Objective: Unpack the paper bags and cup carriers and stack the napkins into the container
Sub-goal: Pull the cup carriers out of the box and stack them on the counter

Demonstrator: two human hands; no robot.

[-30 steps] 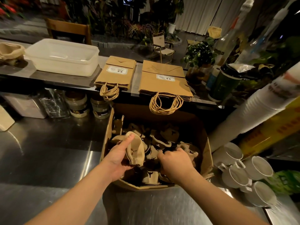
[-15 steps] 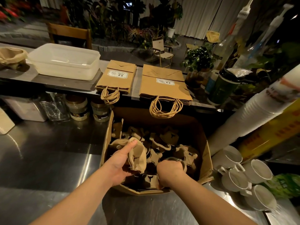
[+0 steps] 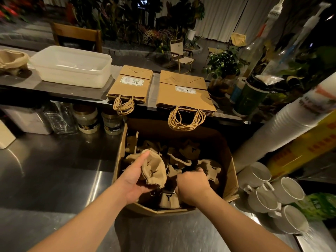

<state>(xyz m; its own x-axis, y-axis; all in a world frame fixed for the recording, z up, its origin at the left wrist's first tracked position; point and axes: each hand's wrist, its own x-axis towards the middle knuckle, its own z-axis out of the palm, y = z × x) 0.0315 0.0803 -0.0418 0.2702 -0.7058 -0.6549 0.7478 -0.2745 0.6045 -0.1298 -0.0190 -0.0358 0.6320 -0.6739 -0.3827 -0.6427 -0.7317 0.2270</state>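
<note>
Head view shows an open brown cardboard box (image 3: 229, 171) of tan fabric cup carriers (image 3: 209, 168) near centre on a reflective stainless steel counter (image 3: 54, 170), where the left hand (image 3: 133, 179) grips one tan carrier pouch (image 3: 154, 170), thumb along its top, and the right hand (image 3: 192, 184) curls down among the carriers, though what it holds I cannot tell. Beyond, a raised dark shelf (image 3: 76, 90) carries two stacks of flat brown paper bags (image 3: 183, 95) with twine handles, a white translucent plastic container (image 3: 72, 67) to their left, white mugs (image 3: 272, 195) at near right; far off stand plants (image 3: 223, 62), curtains and chairs.
</note>
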